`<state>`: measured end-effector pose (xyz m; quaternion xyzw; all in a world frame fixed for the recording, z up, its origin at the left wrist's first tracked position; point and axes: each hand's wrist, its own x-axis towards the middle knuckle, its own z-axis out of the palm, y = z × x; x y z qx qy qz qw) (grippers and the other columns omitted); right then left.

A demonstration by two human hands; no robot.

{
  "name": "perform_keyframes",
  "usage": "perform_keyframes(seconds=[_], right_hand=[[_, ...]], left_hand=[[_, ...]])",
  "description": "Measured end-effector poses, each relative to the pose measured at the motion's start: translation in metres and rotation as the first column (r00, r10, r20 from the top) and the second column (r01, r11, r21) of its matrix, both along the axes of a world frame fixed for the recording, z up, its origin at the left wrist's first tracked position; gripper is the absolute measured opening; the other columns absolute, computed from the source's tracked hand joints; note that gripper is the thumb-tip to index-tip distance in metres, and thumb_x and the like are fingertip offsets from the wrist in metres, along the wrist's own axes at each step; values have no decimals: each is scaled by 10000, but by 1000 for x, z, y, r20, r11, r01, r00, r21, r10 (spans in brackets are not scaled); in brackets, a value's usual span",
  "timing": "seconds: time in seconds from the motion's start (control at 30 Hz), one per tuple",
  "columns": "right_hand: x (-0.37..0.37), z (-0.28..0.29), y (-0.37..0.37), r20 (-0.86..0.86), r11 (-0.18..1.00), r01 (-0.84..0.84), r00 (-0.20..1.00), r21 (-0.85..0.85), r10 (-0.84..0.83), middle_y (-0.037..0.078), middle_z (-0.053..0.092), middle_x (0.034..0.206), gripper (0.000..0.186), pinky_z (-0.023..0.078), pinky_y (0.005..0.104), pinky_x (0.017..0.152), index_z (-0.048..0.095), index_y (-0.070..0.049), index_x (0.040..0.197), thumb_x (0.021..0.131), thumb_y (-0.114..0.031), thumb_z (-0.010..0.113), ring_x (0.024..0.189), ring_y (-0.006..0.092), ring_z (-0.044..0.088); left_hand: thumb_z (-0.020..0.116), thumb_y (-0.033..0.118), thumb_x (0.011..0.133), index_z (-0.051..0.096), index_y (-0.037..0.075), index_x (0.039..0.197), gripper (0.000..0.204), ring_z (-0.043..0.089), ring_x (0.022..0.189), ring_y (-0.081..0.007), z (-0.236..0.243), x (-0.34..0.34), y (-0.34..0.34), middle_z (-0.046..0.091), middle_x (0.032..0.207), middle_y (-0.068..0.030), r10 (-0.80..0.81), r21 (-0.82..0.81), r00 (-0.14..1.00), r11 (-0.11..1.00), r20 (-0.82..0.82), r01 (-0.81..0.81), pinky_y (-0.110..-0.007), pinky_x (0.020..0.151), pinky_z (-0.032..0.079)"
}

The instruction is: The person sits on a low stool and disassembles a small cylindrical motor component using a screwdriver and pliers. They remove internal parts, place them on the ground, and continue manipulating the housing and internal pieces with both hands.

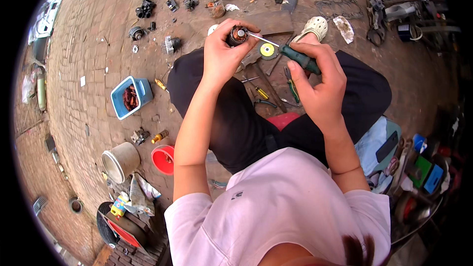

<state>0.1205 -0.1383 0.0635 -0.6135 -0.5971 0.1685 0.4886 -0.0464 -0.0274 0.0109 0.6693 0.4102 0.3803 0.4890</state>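
Note:
My left hand (220, 55) is closed around a small motor rotor (238, 36) with copper windings and a pale metal shaft end facing up. In my right hand (322, 81) is a screwdriver (298, 58) with a dark green handle, gripped between thumb and fingers. Its thin shank points left, and the tip meets the rotor's edge by my left fingers; whether it sits under a winding is too small to tell. Both hands are held up above my bent legs. Below them on the ground lie a yellow disc (267, 50) with a dark rim and a yellow-handled screwdriver (262, 93).
A blue bin (143, 88) of reddish-brown scraps stands to the left, near a red bucket (157, 160) and a whitish bucket (111, 165). Dismantled motor parts (145, 8) are scattered over the brick ground ahead. Metal parts (377, 19) are piled at far right.

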Motion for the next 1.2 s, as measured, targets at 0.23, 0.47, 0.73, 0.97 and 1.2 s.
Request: perform_keyframes(seconds=[0.23,0.47,0.73,0.97,1.2], right_hand=[[-4,6,-5,-71,993,-67,996,-97,60,109,641,874,215,509,332,659,620,-5,1010,808,-54,677,737,260,635],[-9,-8,-1,-41,986,-165,985,15,165,132,672,937,328,530,364,693,639,-51,1147,820,-38,635,794,298,662],[-16,-14,-2,-67,993,-114,991,2,114,127,684,949,319,537,354,679,642,-59,1147,828,-39,641,789,309,670],[-20,-19,0,-106,992,-124,987,-1,123,159,691,965,308,535,361,680,642,-30,1140,832,-44,634,803,312,679],[3,17,5,-89,959,-232,971,-161,220,195,629,702,256,474,399,558,677,-38,1069,839,-145,642,606,337,618]], left_hand=[[733,-13,756,661,0,855,123,584,793,-138,8,1,-3,607,840,-43,63,211,997,976,-50,-51,-257,725,453],[729,5,767,614,4,821,127,574,755,-154,9,3,-3,576,789,-51,81,367,994,929,-74,-49,-268,687,448],[741,65,806,557,13,788,192,480,611,-100,-5,0,-5,553,685,-38,101,318,983,947,-153,-48,-254,570,410],[783,129,776,526,25,732,280,462,527,-168,-1,-6,-5,485,586,-71,117,247,966,967,-230,-58,-313,504,381],[722,120,856,504,26,668,303,481,503,-40,9,-2,-9,520,544,21,-12,-12,998,1000,-59,11,-223,463,358]])
